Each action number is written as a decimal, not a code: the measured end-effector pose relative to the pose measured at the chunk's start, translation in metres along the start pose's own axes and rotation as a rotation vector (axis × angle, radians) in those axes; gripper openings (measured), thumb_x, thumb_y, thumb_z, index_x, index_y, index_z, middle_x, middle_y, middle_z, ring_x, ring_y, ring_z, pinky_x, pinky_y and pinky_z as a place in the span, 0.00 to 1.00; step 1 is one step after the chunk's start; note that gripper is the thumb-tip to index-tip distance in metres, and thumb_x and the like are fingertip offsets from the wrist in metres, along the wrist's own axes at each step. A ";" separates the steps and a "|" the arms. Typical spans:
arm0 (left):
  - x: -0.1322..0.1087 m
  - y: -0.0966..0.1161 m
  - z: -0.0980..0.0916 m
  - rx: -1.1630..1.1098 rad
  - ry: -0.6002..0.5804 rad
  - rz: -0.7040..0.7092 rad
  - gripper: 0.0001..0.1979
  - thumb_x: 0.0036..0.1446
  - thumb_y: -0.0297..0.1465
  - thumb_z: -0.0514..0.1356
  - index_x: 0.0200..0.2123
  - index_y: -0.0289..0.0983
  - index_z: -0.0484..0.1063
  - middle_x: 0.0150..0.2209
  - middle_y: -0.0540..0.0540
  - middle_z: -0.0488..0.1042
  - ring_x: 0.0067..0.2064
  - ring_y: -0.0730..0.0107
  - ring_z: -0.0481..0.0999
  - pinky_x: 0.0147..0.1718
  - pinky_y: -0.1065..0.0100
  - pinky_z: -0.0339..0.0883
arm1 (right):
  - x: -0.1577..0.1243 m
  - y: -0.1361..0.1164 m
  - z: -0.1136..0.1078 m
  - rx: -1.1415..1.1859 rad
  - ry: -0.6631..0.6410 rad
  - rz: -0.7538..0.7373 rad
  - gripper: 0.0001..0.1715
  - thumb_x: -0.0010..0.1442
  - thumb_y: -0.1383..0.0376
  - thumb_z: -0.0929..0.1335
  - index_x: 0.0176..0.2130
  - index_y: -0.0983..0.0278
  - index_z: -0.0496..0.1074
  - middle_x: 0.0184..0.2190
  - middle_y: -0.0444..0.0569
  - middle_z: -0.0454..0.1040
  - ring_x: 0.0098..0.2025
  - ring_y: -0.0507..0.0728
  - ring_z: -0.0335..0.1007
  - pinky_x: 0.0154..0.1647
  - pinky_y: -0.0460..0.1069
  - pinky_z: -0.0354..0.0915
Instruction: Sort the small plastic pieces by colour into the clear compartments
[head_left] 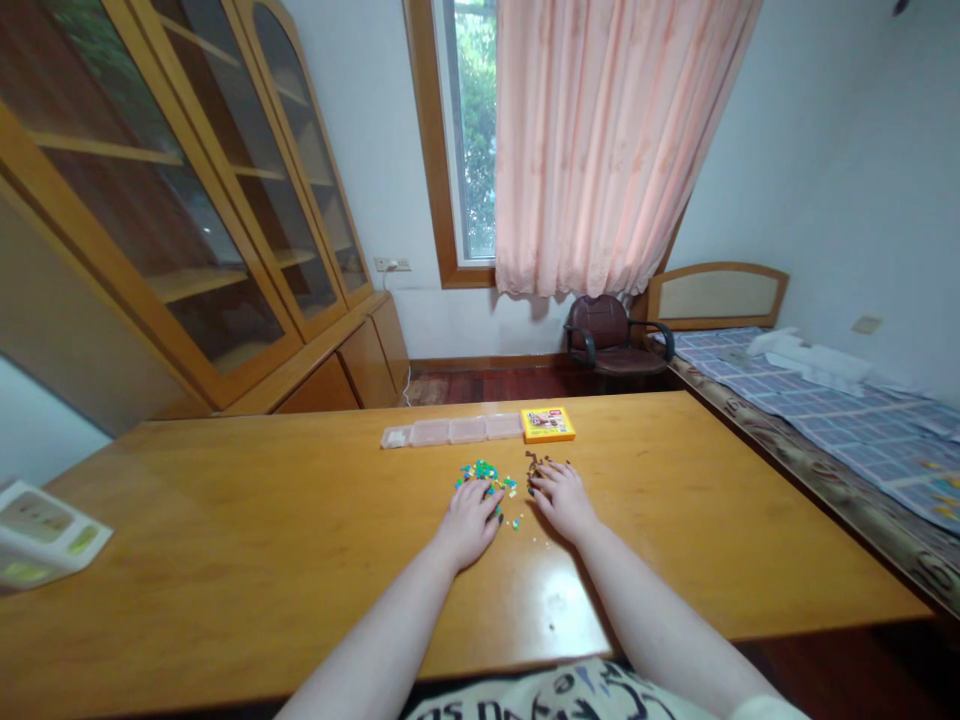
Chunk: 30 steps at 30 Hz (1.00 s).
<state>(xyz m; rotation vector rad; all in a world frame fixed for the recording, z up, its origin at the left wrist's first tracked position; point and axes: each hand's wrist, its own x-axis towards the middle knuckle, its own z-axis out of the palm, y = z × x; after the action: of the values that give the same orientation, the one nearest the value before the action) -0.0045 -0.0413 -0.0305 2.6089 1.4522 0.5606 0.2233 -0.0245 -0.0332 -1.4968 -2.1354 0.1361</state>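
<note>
My left hand (pixel 472 517) lies palm down with its fingers apart, over the near part of a pile of small green, blue, yellow and white pieces (pixel 484 469). A few of these bits lie loose between my two hands. To the right, my right hand (pixel 564 498) rests with fingers spread on a smaller heap of dark brown pieces (pixel 533 463). What lies under both palms is hidden. Behind the heaps sit a yellow box (pixel 548 425) with a printed picture and a row of clear plastic trays (pixel 469 431).
The wooden table (pixel 262 560) spans the front. A white box-like object (pixel 45 533) stands at its left edge. Beyond are a glass-door cabinet (pixel 247 180), an office chair (pixel 611 335) and a bed (pixel 810 390) on the right.
</note>
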 end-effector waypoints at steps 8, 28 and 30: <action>0.003 -0.018 -0.002 0.041 0.104 -0.314 0.22 0.54 0.28 0.53 0.54 0.35 0.66 0.55 0.39 0.67 0.56 0.57 0.64 0.57 0.54 0.55 | -0.003 -0.007 -0.009 0.080 -0.070 -0.128 0.16 0.59 0.59 0.64 0.45 0.58 0.74 0.50 0.50 0.72 0.56 0.61 0.60 0.61 0.61 0.47; -0.003 -0.012 -0.002 0.149 0.050 -0.306 0.25 0.57 0.32 0.52 0.58 0.35 0.61 0.59 0.38 0.62 0.60 0.56 0.60 0.59 0.54 0.51 | 0.019 -0.050 0.034 -0.140 -0.334 0.012 0.49 0.58 0.41 0.55 0.65 0.69 0.45 0.66 0.60 0.43 0.68 0.66 0.31 0.63 0.66 0.24; -0.002 -0.013 0.001 0.153 0.016 -0.316 0.26 0.57 0.32 0.52 0.59 0.35 0.59 0.61 0.38 0.60 0.61 0.56 0.58 0.60 0.54 0.49 | 0.029 -0.051 0.033 -0.130 -0.358 -0.037 0.48 0.58 0.42 0.57 0.65 0.69 0.45 0.66 0.60 0.44 0.67 0.66 0.32 0.63 0.66 0.25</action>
<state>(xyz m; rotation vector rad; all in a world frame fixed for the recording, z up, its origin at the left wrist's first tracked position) -0.0156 -0.0360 -0.0351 2.4080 1.9317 0.4483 0.1573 -0.0110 -0.0326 -1.6031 -2.4937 0.2748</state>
